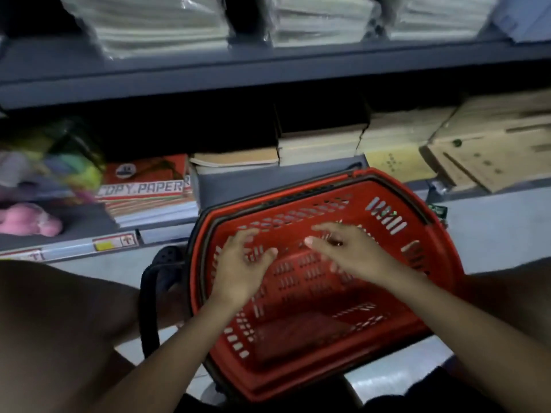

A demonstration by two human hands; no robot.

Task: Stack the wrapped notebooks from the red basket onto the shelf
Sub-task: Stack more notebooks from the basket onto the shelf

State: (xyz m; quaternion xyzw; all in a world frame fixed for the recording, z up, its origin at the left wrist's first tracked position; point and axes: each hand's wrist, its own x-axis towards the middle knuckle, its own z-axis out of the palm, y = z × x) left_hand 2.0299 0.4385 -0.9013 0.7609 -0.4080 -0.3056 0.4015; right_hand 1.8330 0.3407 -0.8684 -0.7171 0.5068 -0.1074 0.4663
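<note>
"Where were we?"

"In a stationery shop, we reckoned. Grey metal shelves (pixel 268 59) held wrapped notebook stacks (pixel 161 28), reams marked COPY PAPER (pixel 146 186) and brown envelopes (pixel 489 144), price labels (pixel 114 242) ran along the edge, and a red shopping basket (pixel 411 210) sat below."

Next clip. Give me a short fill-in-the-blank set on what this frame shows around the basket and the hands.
1. Both the left hand and the right hand hover over the ____ basket.
2. Neither hand holds anything; the fingers of both are ____.
3. The red pack on the lower shelf, left of the basket, reads "____ PAPER".
4. Wrapped stacks sit on the ____ shelf.

Missing words: red; spread open; COPY; upper
</note>
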